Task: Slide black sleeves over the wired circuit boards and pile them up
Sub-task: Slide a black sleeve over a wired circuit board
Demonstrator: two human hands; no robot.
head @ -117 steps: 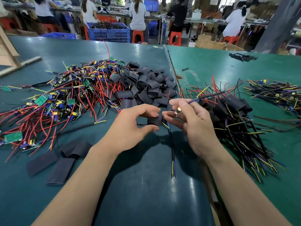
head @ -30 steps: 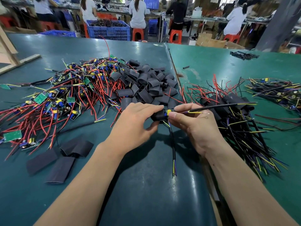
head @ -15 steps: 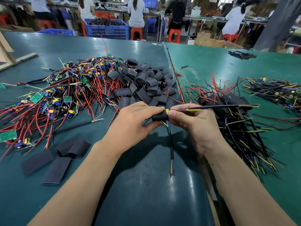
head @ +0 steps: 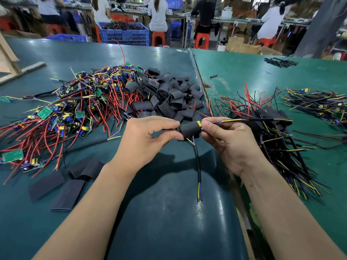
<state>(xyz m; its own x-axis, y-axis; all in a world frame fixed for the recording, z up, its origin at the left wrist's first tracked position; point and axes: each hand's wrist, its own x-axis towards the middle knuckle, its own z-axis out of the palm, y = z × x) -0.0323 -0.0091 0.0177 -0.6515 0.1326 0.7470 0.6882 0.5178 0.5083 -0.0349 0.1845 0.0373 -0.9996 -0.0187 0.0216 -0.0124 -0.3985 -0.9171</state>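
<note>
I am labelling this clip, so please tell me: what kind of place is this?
Most likely an electronics assembly workshop: a heap of wired circuit boards, a pile of black sleeves on the green worktable, and workers seated on stools at benches behind.

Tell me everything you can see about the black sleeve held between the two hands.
The black sleeve is a short matte tube, like soft plastic, lying roughly level above the green table. The left hand pinches its left end; the right hand holds the right end, where a yellow part shows. A black cable hangs below it.
</note>
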